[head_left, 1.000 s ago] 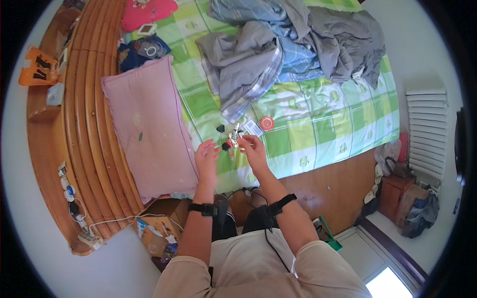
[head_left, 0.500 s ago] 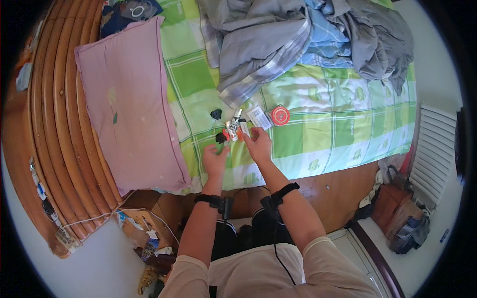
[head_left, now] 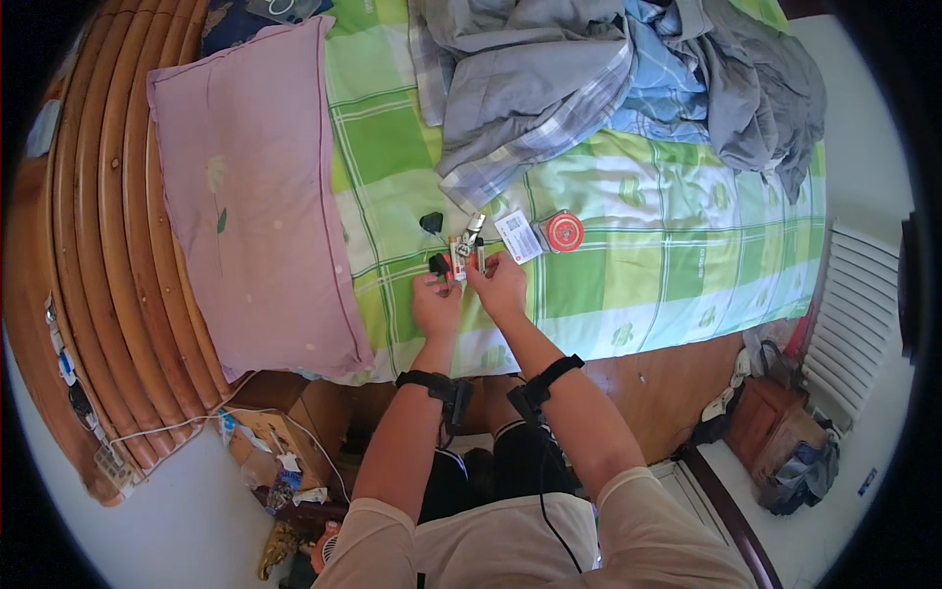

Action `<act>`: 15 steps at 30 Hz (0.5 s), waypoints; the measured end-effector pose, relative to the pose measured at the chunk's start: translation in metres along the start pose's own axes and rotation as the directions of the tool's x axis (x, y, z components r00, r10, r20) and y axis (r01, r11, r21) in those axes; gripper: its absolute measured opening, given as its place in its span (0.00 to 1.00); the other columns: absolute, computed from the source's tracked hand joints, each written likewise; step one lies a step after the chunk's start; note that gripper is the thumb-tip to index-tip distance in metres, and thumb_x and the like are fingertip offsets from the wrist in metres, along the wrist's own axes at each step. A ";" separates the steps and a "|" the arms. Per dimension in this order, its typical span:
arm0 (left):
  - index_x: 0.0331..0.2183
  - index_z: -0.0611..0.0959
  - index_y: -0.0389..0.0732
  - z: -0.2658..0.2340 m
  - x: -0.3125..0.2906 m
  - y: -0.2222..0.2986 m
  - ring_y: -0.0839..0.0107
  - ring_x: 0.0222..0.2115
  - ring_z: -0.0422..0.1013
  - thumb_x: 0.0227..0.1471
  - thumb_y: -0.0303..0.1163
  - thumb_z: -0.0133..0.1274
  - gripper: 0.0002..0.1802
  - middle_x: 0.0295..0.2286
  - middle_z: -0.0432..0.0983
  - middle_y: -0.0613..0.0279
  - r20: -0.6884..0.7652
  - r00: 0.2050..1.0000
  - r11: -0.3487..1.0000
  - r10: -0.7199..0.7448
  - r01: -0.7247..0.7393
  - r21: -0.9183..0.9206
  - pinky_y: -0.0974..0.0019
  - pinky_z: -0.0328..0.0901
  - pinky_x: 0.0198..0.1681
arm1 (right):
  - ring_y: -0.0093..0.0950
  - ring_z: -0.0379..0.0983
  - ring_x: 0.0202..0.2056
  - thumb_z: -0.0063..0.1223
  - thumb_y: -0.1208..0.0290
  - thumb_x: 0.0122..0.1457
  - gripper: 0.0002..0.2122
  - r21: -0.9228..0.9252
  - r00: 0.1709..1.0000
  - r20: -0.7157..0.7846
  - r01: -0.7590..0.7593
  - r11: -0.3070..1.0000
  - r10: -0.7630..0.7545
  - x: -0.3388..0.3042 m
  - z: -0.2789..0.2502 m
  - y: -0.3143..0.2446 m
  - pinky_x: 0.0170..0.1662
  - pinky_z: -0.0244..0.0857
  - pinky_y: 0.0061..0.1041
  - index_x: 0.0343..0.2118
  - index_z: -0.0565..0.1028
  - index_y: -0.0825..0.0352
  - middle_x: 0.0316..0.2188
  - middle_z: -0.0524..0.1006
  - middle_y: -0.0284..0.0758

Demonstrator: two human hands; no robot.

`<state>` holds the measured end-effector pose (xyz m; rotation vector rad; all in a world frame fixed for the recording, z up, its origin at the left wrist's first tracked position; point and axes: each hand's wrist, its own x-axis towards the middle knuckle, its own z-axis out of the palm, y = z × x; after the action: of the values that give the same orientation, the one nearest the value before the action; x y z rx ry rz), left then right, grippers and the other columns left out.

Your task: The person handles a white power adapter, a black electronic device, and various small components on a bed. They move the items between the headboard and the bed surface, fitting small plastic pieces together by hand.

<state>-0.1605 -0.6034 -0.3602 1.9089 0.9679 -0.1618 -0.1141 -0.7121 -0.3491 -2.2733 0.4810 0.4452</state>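
My left hand (head_left: 438, 306) is at the near side of a small cluster on the bed, fingers curled in; whatever they pinch is too small to make out. Close by on the right, my right hand (head_left: 501, 289) has its thumb and fingers drawn together beside a slim dark-and-white piece (head_left: 480, 255). Between and beyond the fingertips lie a slim white stick-like item (head_left: 457, 257) and a shiny silver metal item (head_left: 472, 234). A small black object (head_left: 439, 264) touches or nearly touches my left fingertips. Another black object (head_left: 431, 223) lies farther off.
Right of the cluster are a white printed card (head_left: 518, 236) and a round red tin (head_left: 565, 233). A pink pillow (head_left: 250, 196) lies left on the green checked bedsheet (head_left: 628, 285). Crumpled grey bedding (head_left: 535, 93) covers the far side. A white radiator (head_left: 856, 304) stands right.
Both hands have come closer to the small items, and my fingers have drawn in more. The view has shifted slightly. The card and tin appear farther right in the picture.
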 end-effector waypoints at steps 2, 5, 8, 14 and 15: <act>0.40 0.71 0.33 -0.002 -0.003 0.002 0.66 0.24 0.75 0.39 0.26 0.64 0.25 0.25 0.78 0.52 0.032 0.999 1.000 -0.025 0.025 0.016 0.66 0.68 0.30 | 0.41 0.74 0.28 0.60 0.54 0.48 0.20 0.050 0.998 0.053 -0.040 0.998 0.037 -0.002 -0.003 -0.001 0.34 0.68 0.38 0.27 0.74 0.71 0.23 0.76 0.44; 0.39 0.73 0.31 -0.003 -0.012 0.004 0.67 0.24 0.75 0.40 0.25 0.63 0.23 0.25 0.78 0.53 0.027 0.999 0.999 -0.044 0.045 -0.013 0.67 0.68 0.30 | 0.42 0.74 0.29 0.60 0.56 0.49 0.19 0.106 0.998 0.030 -0.061 0.992 0.058 -0.003 -0.007 0.003 0.35 0.67 0.38 0.28 0.75 0.71 0.24 0.76 0.45; 0.37 0.75 0.30 -0.010 -0.008 -0.025 0.69 0.25 0.75 0.42 0.25 0.62 0.19 0.26 0.78 0.54 0.105 0.994 0.997 0.044 -0.036 -0.070 0.68 0.69 0.31 | 0.42 0.74 0.29 0.59 0.58 0.49 0.17 0.119 0.999 -0.028 -0.029 0.992 0.032 -0.008 -0.001 0.005 0.35 0.67 0.38 0.29 0.75 0.71 0.25 0.76 0.45; 0.37 0.76 0.28 -0.026 -0.023 -0.029 0.70 0.27 0.75 0.49 0.25 0.57 0.13 0.28 0.78 0.55 0.198 0.978 0.947 0.065 0.003 -0.322 0.70 0.70 0.31 | 0.38 0.75 0.28 0.59 0.61 0.51 0.15 0.124 0.997 -0.067 -0.023 0.992 0.032 -0.030 -0.015 -0.001 0.34 0.68 0.34 0.30 0.75 0.71 0.25 0.77 0.43; 0.37 0.76 0.28 -0.031 -0.026 -0.023 0.70 0.27 0.75 0.49 0.25 0.57 0.13 0.28 0.78 0.55 0.195 0.978 0.945 0.072 -0.004 -0.327 0.70 0.70 0.31 | 0.38 0.75 0.28 0.59 0.61 0.51 0.15 0.125 0.997 -0.072 -0.015 0.992 0.024 -0.035 -0.019 -0.005 0.34 0.68 0.34 0.30 0.75 0.71 0.25 0.77 0.43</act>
<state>-0.2022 -0.5877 -0.3476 1.5716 0.7652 -0.1608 -0.1392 -0.7163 -0.3180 -2.1721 0.5529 0.3333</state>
